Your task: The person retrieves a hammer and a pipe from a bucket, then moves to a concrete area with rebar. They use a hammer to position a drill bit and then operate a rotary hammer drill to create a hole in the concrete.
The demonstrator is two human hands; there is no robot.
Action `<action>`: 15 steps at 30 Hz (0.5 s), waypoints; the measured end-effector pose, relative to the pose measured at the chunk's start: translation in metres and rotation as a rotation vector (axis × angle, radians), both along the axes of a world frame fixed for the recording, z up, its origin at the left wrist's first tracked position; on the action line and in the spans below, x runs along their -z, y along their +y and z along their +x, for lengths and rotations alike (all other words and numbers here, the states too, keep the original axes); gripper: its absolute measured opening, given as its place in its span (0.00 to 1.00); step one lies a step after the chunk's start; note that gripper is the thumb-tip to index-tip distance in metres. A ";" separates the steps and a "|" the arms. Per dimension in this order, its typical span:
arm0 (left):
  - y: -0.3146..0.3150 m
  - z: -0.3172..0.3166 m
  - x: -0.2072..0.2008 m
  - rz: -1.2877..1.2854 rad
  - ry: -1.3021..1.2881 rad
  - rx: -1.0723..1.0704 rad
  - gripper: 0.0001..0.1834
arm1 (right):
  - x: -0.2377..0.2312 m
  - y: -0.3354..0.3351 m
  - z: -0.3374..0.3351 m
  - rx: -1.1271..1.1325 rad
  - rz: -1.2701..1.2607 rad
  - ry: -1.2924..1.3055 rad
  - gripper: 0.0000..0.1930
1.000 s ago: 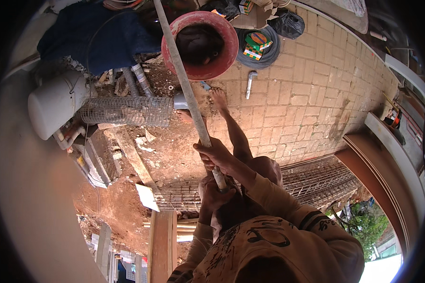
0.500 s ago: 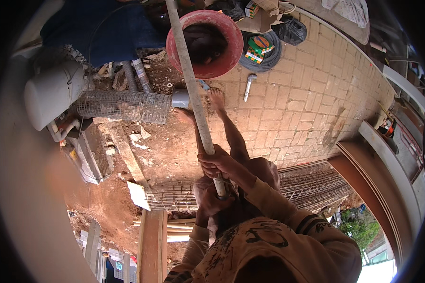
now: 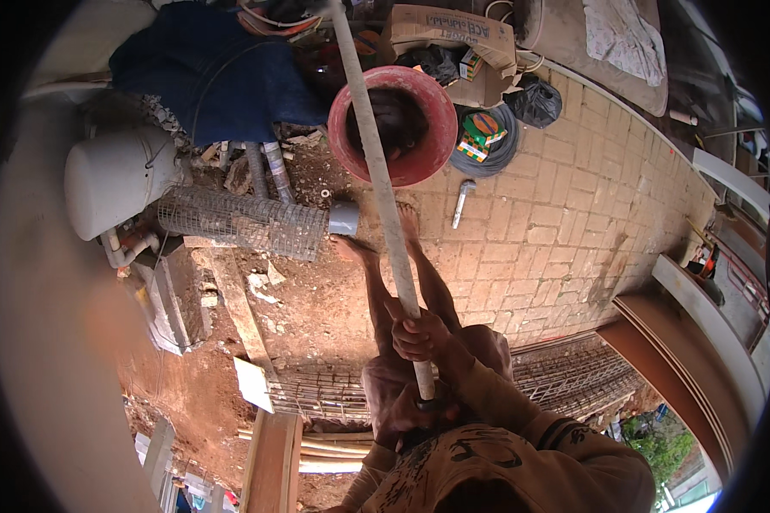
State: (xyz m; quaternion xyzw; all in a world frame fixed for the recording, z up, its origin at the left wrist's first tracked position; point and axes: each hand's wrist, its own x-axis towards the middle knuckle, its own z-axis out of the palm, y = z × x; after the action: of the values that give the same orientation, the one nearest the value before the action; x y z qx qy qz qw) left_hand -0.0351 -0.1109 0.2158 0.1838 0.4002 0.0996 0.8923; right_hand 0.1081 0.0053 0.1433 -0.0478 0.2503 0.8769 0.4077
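A long pale grey pole [image 3: 387,192] slants from my lap up past the top edge of the view. My right hand [image 3: 422,336] is wrapped round its lower part. Below it, my left hand [image 3: 409,413] closes on the pole's bottom end, where something dark shows; that hand is partly in shadow. Farther up, the pole passes in front of a red bucket [image 3: 447,141] with dark contents. My bare legs stretch ahead on either side of the pole, the feet short of the bucket.
Left lie a wire mesh cylinder [image 3: 239,224] and a grey pipe piece [image 3: 344,218]. Right of the bucket are a wire coil [image 3: 503,154], an L-shaped pipe [image 3: 463,203] and a cardboard box [image 3: 453,30]. Rebar cages [image 3: 573,372] run behind my legs; brown boards [image 3: 684,376] stand right.
The whole view has shifted, so the bucket, pole and hands sit lower and slightly right. More of the cardboard box shows. Both hands keep their hold on the pole.
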 end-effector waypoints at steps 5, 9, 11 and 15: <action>-0.026 -0.015 -0.015 -0.081 -0.027 -0.061 0.18 | -0.008 0.057 0.040 -0.121 0.047 -0.390 0.12; -0.034 -0.036 0.000 -0.167 -0.016 -0.281 0.19 | -0.010 0.077 0.064 -0.443 -0.003 -1.178 0.13; -0.037 -0.047 0.012 -0.218 -0.035 -0.462 0.19 | 0.002 0.057 0.078 -0.528 0.043 -1.405 0.13; -0.046 -0.063 0.037 -0.330 -0.166 -0.817 0.21 | 0.040 0.004 0.104 -0.946 0.102 -1.706 0.12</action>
State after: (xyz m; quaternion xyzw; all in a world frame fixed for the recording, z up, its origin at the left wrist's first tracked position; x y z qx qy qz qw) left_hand -0.0979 -0.1573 0.1792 -0.1427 0.3775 0.3930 0.8262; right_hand 0.2121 0.0092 0.1036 -0.7443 -0.2120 0.6305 0.0595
